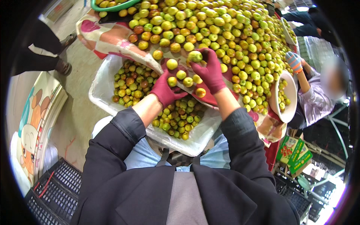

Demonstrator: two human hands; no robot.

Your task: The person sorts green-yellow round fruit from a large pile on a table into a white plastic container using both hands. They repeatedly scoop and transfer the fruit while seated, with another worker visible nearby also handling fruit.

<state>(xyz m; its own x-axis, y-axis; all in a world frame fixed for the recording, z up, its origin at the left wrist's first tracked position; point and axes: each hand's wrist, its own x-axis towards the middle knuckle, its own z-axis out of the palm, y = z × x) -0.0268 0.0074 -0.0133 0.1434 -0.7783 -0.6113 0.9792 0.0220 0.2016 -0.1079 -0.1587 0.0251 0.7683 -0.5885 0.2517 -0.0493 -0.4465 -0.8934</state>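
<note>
My right hand [209, 70], in a maroon glove, holds a green fruit [195, 56] between thumb and fingers at the near edge of a large heap of round green and reddish fruits [219, 21]. My left hand [168, 90], gloved alike, reaches to the cloth's edge with its fingers apart; several loose fruits [188, 82] lie beside it, and whether it touches any is unclear. Below both hands, a white lined bin of fruits [180, 119] stands at my lap. Another white lined bin [102, 81] with fruits is to its left. A patterned cloth [118, 36] lies under the heap.
A green basket [115, 8] of fruits is at the top left. A white bowl [291, 98] of fruits tilts at the right, near a co-worker's gloved hand [294, 62]. Black plastic crates [60, 185] stand at the lower left, green cartons [294, 153] at the right. Another person stands left.
</note>
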